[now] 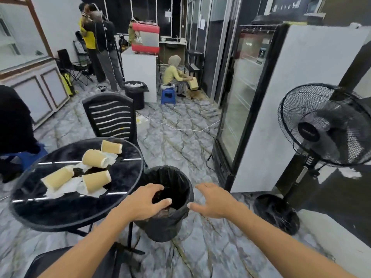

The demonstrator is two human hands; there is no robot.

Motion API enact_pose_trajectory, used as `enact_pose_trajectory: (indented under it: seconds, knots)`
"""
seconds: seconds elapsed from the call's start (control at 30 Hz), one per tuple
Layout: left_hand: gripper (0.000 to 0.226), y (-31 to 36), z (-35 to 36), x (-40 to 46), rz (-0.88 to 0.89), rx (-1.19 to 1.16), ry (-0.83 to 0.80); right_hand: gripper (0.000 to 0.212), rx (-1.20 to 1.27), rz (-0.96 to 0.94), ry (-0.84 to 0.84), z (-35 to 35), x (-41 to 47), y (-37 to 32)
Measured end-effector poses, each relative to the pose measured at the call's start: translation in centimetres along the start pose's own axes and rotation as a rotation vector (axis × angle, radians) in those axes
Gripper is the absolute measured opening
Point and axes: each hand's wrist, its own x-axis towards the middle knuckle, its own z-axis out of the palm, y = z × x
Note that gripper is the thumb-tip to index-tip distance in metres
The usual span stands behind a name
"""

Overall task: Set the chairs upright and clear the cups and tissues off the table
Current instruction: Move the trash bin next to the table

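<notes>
Reaching over the black bin (168,201), your left hand (147,201) has its fingers (166,202) curled loosely above the near rim, and your right hand (213,200) hovers just past the bin's right edge with its fingers spread; neither hand is grasping anything that I can see. The bin stands on the floor just beside the round dark desk (66,211), so it looks set up to catch what comes off the top. Judging by what lies there, the clearing has hardly begun: four tan paper cups are on their sides on the desk, one at the far edge (111,147), one just in front of it (95,159), one toward the left (58,177) and one nearest you (96,180), all resting on or against crumpled white tissues (68,187), with a dark patch among them that may be a spill or grounds. The black slatted chair (112,119) behind the desk stands upright, so that part seems done for this one; a dark shape at the bottom edge of the picture may be another chair, but I cannot tell how it sits. What remains for you, as I judge it, is every cup and every tissue: lift them from the desk and drop them into the bin.
</notes>
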Motion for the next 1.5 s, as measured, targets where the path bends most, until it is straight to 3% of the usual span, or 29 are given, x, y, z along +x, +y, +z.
enact_pose_trajectory:
  seconds: [0.13,0.43,0.9,1.07,1.23,1.5]
  knots:
    - [0.113,-0.8,-1.2,5.4,-0.025,-0.006,-0.002,0.087,-0.019,-0.04,-0.003,-2.1,5.6,1.5]
    - [0.099,-3.9,-2.9,13.6,-0.145,-0.046,0.04,0.087,-0.013,-0.086,-0.028,-4.7,16.1,5.8]
    - [0.099,-6.7,-3.4,20.8,-0.475,-0.151,0.168,0.08,-0.041,-0.388,-0.131,-7.5,33.1,10.3]
    - [0.103,-8.6,-4.0,21.3,-0.587,-0.186,0.265,0.082,-0.069,-0.476,-0.159,-7.6,38.4,9.1]
    - [0.083,-11.6,-5.0,22.8,-0.64,-0.196,0.327,0.08,-0.075,-0.58,-0.167,-6.5,43.8,6.3]
    - [0.095,-16.5,-6.6,24.2,-0.781,-0.177,0.375,0.077,-0.069,-0.727,-0.173,-4.8,52.2,-0.2]
